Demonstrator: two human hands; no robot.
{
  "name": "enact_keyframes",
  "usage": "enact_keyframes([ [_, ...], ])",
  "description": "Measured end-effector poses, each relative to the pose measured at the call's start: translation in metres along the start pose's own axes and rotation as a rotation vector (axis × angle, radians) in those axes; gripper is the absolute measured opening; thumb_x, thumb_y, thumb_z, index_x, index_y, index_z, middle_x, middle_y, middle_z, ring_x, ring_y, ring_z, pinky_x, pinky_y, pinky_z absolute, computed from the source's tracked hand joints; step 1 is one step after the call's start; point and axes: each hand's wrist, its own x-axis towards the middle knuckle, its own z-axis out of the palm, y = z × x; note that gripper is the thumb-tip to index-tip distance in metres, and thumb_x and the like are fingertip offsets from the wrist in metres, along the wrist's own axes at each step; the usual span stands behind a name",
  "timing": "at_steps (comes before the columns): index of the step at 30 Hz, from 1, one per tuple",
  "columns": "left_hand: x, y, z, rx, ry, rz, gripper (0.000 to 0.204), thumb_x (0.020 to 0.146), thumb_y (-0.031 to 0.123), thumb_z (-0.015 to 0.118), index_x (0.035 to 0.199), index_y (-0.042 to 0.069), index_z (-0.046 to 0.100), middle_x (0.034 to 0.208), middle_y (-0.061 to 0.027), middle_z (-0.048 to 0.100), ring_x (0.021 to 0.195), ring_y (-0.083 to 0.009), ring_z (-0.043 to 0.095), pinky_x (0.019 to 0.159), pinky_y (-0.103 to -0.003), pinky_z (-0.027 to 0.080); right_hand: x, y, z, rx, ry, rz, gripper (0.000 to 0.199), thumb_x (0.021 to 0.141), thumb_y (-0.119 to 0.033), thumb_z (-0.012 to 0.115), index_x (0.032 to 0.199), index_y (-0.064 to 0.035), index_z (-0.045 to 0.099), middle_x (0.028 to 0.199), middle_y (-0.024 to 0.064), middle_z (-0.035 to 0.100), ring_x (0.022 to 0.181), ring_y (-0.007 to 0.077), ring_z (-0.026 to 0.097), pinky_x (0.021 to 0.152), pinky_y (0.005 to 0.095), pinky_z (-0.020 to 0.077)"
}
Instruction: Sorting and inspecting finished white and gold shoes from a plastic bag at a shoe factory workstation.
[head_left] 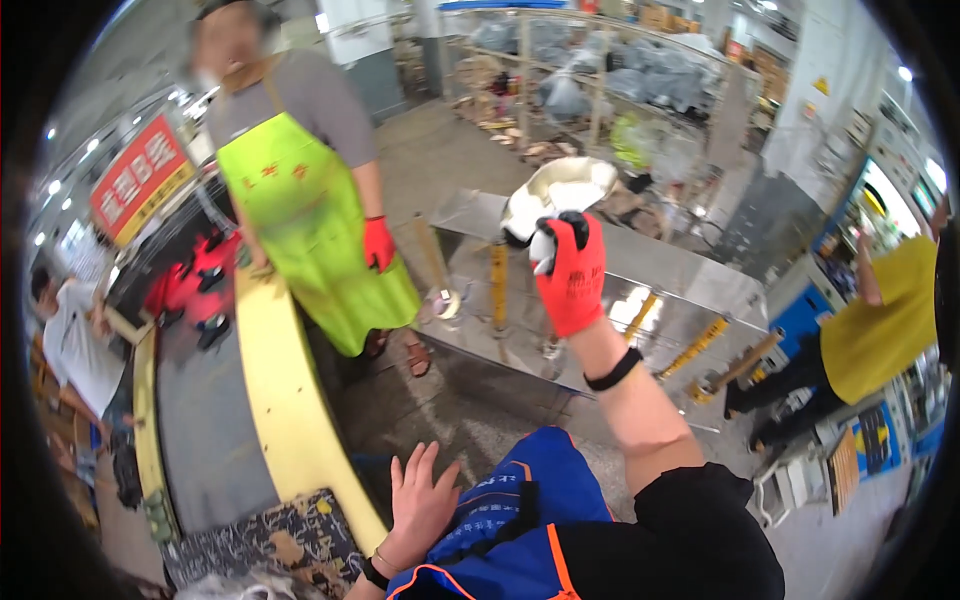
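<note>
My right hand, in a red and black work glove, is raised over a metal bench. Its fingers close around a small black-and-white object, mostly hidden by the glove, whose kind I cannot make out. Right behind the glove is a cream-white, curved, hollow thing with a dark edge; whether it touches my hand is unclear. My bare left hand is low in front of my blue apron, fingers spread and holding nothing.
Yellow posts stand along the bench. A conveyor with a yellow side rail runs at left, carrying black shoe-like items. Beside it stands a co-worker in a lime apron. Another person in yellow is at right.
</note>
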Motion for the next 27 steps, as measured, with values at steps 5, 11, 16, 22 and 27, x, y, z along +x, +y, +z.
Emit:
enact_keyframes([
  [5, -0.028, -0.012, -0.011, -0.038, 0.168, -0.136, 0.038, 0.066, 0.017, 0.071, 0.103, 0.009, 0.068, 0.114, -0.0173, 0.059, 0.108, -0.0325, 0.056, 0.081, -0.049, 0.042, -0.045, 0.013, 0.11, -0.209, -0.162, -0.185, 0.01, 0.093, -0.009, 0.052, 0.1, -0.0079, 0.058, 0.078, 0.0076, 0.057, 0.075, 0.0242, 0.058, 0.06, 0.0343, 0.0454],
  [11, -0.079, -0.006, 0.004, -0.02, -0.026, -0.47, 0.037, 0.082, 0.02, 0.063, 0.117, 0.01, 0.063, 0.138, -0.0185, 0.047, 0.132, -0.0333, 0.042, 0.107, -0.058, 0.033, -0.162, 0.1, 0.157, -0.629, -1.029, -0.137, 0.04, 0.094, -0.016, 0.045, 0.133, -0.0068, 0.051, 0.136, 0.0157, 0.051, 0.127, 0.0281, 0.048, 0.11, 0.0389, 0.0364],
  [16, -0.139, 0.003, -0.014, -0.064, 0.325, -0.722, 0.032, 0.078, 0.019, 0.068, 0.108, 0.009, 0.066, 0.124, -0.016, 0.055, 0.123, -0.0301, 0.048, 0.101, -0.046, 0.039, -0.157, 0.067, 0.185, -0.776, -1.05, -0.233, 0.065, 0.087, -0.034, 0.059, 0.143, -0.0092, 0.041, 0.146, 0.0161, 0.044, 0.131, 0.0293, 0.045, 0.112, 0.0416, 0.0326],
  [22, -0.232, 0.018, -0.085, 0.561, 0.778, -1.141, 0.016, 0.072, 0.013, 0.066, 0.084, 0.009, 0.057, 0.087, -0.0116, 0.053, 0.081, -0.0306, 0.054, 0.071, -0.044, 0.044, -0.169, -0.179, 0.119, 0.289, -1.006, -0.297, 0.065, 0.076, -0.025, 0.076, 0.132, -0.0038, 0.05, 0.144, 0.0221, 0.042, 0.132, 0.0384, 0.042, 0.11, 0.0442, 0.0352],
  [27, -0.328, 0.061, -0.132, 0.852, 0.509, -1.827, 0.036, 0.078, 0.015, 0.066, 0.112, 0.004, 0.06, 0.134, -0.0132, 0.052, 0.135, -0.0321, 0.04, 0.113, -0.057, 0.026, -0.134, -0.38, 0.059, 1.191, -0.898, -0.598, 0.041, 0.079, -0.009, 0.072, 0.117, -0.0013, 0.06, 0.121, 0.0192, 0.058, 0.11, 0.0374, 0.058, 0.092, 0.0419, 0.0487],
])
